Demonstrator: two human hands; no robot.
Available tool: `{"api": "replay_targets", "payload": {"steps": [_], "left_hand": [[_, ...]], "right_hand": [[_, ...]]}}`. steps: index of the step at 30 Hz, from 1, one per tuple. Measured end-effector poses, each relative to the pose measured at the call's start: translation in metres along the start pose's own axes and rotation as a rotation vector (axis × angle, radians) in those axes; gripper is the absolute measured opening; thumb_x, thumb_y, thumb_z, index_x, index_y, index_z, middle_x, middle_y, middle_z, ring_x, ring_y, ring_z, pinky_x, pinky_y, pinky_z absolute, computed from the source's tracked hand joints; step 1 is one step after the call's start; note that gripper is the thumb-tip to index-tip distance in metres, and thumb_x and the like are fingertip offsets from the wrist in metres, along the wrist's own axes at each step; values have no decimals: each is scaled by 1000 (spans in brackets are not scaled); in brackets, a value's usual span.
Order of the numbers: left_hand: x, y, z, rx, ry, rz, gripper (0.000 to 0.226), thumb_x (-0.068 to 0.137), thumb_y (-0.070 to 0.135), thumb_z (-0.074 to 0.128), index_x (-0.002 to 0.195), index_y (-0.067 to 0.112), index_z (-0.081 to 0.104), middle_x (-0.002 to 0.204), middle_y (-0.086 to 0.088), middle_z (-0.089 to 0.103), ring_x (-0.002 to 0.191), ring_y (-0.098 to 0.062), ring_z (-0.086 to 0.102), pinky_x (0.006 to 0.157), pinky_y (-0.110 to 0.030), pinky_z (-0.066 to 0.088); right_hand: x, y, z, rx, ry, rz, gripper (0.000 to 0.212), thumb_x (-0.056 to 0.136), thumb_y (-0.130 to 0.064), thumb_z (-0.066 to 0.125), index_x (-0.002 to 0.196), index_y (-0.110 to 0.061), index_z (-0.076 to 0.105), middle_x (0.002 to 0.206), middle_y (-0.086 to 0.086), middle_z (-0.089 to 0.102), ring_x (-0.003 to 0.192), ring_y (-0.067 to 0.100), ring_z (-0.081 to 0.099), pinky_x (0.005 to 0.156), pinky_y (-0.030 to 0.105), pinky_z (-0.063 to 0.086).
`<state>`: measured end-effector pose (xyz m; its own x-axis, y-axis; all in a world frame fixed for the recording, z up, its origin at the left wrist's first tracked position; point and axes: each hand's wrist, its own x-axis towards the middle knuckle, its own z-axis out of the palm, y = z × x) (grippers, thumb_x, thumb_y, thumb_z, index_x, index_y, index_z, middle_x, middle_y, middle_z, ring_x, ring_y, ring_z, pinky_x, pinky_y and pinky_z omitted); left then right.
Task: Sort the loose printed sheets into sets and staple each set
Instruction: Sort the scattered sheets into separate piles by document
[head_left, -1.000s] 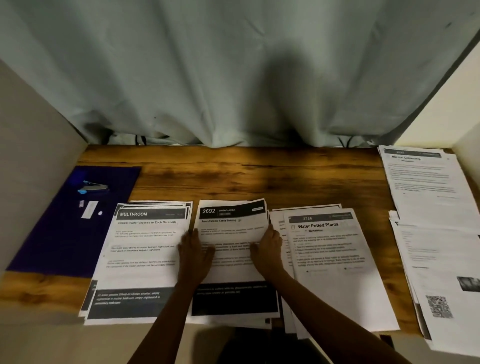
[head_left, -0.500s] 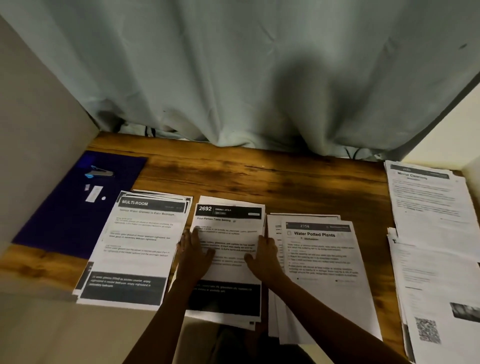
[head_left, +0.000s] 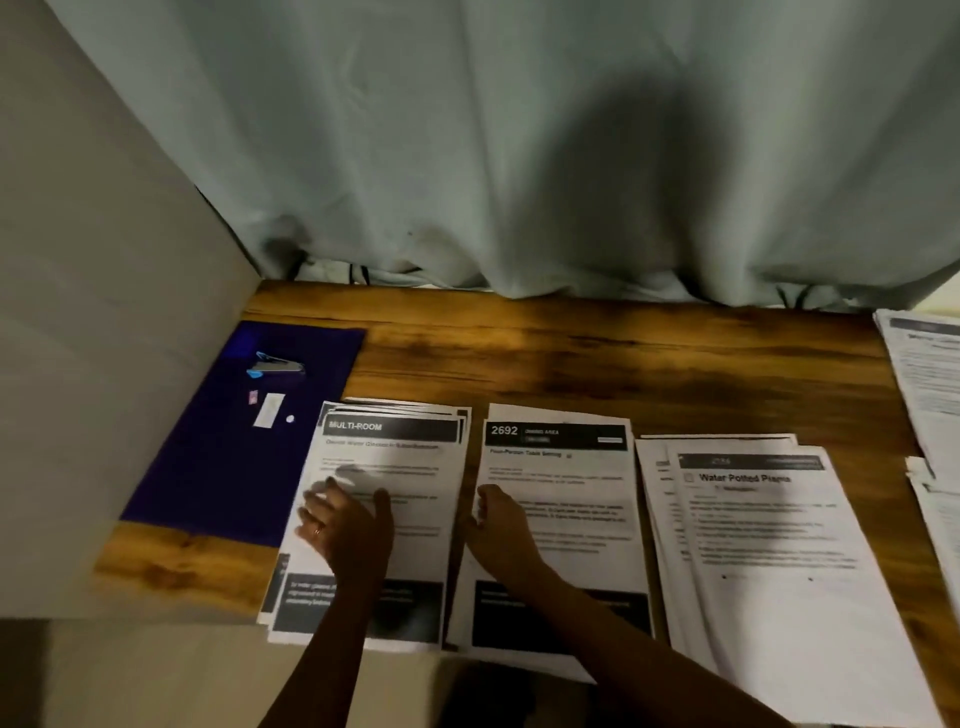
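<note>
Three stacks of printed sheets lie side by side at the front of the wooden table (head_left: 571, 358). My left hand (head_left: 348, 530) rests flat, fingers spread, on the left stack headed MULTI-ROOM (head_left: 395, 467). My right hand (head_left: 501, 530) lies on the middle stack headed 2692 (head_left: 566, 483), its fingers curled over that stack's left edge. The right stack, headed Water Potted Plants (head_left: 769, 545), is fanned out and untouched. A small blue stapler (head_left: 275, 364) sits on a purple mat (head_left: 223, 467) at the far left.
A white strip of staples (head_left: 269, 410) and small bits lie on the mat. More sheet piles (head_left: 924, 374) sit at the table's right edge. A grey wall (head_left: 104, 364) closes the left side and a pale curtain (head_left: 519, 156) hangs behind the table.
My left hand moved from the 2692 stack onto the MULTI-ROOM stack. My right hand shifted from that stack's right side to its left edge. The view swung left.
</note>
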<state>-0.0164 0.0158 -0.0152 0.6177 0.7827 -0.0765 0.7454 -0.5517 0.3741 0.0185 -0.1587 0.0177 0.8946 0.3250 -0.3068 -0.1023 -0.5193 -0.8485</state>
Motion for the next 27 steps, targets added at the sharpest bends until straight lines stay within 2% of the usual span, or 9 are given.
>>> {"api": "replay_targets", "payload": {"steps": [2,4,5,7,10,13,17,23,27], "left_hand": [[14,-13,-7,-12,-29,-95,78,85,43,62,137,-7,33,142,-36,30,131,-53,27,107,-64,20],[22,-21,-12,-36,-47,-133,81,82,42,67,139,-3,32,143,-34,30,131,-52,27,107,-63,21],[26,-23,-14,-38,-44,-121,81,80,42,69,138,-1,33,140,-33,33,129,-52,30,105,-63,25],[31,-24,-17,-42,-23,-102,82,76,44,72,137,1,35,135,-33,38,124,-51,35,101,-62,32],[36,-23,-21,-55,-17,-138,87,76,48,70,139,2,33,135,-32,38,125,-49,34,102,-61,31],[39,-24,-24,-94,-60,-135,91,77,49,69,142,1,26,132,-30,39,122,-48,36,103,-59,31],[38,-20,-27,-99,-108,-125,91,81,49,65,143,0,21,135,-28,36,122,-47,35,101,-57,30],[40,-17,-29,-28,-228,-95,73,87,50,57,134,-1,32,134,-23,38,122,-41,37,101,-49,32],[42,-19,-34,-59,-228,-73,65,88,49,55,129,1,38,130,-22,39,118,-38,39,97,-47,36]], "right_hand": [[5,-7,21,24,-41,7,36,87,-14,60,121,-6,51,115,7,59,105,10,54,85,7,46],[11,-9,39,39,-35,83,52,83,-20,60,130,-9,42,123,10,53,113,19,51,98,33,48],[14,-13,45,10,-23,120,56,84,-20,60,134,-8,36,125,11,48,116,22,48,103,38,43],[17,-24,51,-36,-14,196,65,88,-19,59,140,-3,24,130,13,39,121,25,41,108,35,36],[26,-29,60,-15,30,264,75,86,-19,62,142,1,17,133,15,38,124,27,40,108,38,35],[32,-32,65,6,56,324,64,82,-18,66,133,-2,32,125,14,45,116,26,47,99,35,44],[40,-23,70,207,120,380,56,73,-11,72,122,-6,47,115,9,59,104,22,59,70,24,51],[38,-25,65,355,123,409,38,82,-1,63,116,-10,48,103,-1,54,99,15,53,76,23,45],[35,-22,61,328,204,336,19,88,-1,53,103,-12,58,101,2,61,91,15,58,63,16,45]]}}
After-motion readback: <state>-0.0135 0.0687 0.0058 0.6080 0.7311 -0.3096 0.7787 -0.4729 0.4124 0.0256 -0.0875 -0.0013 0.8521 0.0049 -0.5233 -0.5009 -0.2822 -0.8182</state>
